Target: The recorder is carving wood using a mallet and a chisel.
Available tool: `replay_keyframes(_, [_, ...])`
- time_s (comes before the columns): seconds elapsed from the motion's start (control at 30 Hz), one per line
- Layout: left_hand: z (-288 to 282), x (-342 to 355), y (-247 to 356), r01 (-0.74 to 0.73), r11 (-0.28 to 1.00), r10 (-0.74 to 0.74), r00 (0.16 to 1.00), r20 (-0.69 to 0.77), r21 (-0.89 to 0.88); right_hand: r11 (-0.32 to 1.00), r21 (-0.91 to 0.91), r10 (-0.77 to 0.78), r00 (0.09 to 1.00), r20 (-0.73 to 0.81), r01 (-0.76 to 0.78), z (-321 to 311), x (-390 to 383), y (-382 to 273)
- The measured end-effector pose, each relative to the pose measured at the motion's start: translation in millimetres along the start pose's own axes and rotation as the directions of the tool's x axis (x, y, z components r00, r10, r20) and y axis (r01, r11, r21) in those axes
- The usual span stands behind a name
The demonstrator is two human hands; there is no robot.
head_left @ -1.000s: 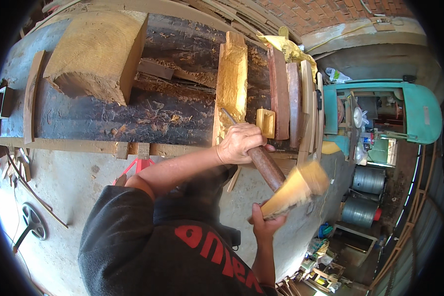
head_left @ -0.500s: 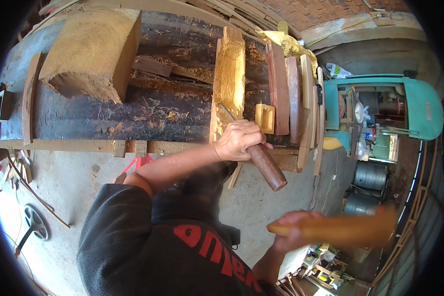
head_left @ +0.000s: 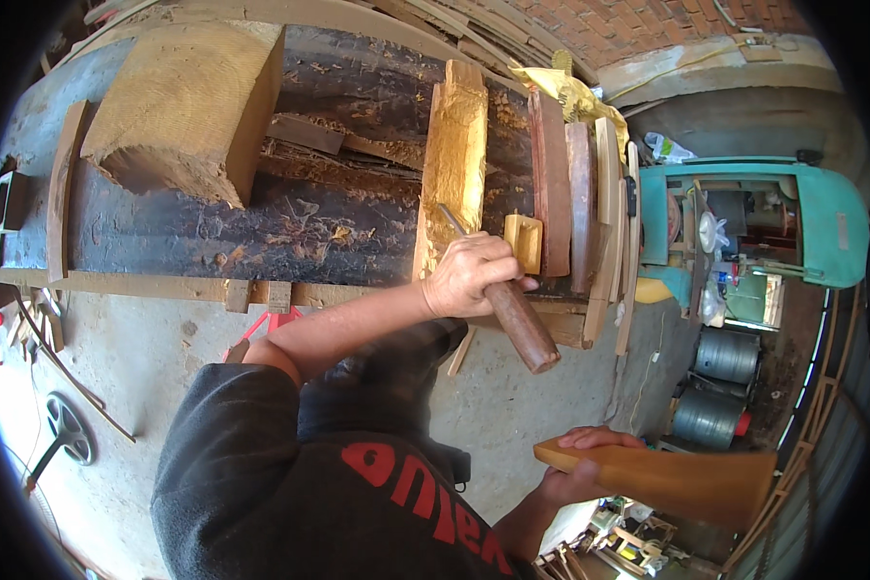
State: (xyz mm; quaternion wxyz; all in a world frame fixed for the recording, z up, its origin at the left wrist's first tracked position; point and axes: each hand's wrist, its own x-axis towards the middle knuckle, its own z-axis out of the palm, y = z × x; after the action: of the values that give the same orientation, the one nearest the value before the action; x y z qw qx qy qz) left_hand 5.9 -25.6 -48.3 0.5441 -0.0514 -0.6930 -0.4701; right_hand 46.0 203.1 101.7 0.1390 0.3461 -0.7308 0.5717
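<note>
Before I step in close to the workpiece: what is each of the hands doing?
Left hand: closed around the chisel set against the yellow wood block.
Right hand: closed on the wooden mallet.

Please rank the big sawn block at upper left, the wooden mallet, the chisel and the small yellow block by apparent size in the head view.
1. Sawn timber block.
2. Wooden mallet, though nearness to the camera enlarges it.
3. Chisel.
4. Small yellow block.
</note>
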Motion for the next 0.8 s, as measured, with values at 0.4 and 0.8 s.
replay_keyframes(0.4, [-7.1, 18.8, 15.5, 0.220, 0.975, -0.221, 0.975, -0.026, -0.015, 0.957, -0.110, 0.277, 0.958, 0.077, -0.268, -1.6, 2.7, 13.2])
replay_keyframes(0.8, [-7.2, 22.1, -1.1, 0.269, 0.962, -0.271, 0.955, -0.117, -0.037, 0.932, -0.314, 0.268, 0.929, 0.257, -0.183, 7.6, 20.9, 20.6])
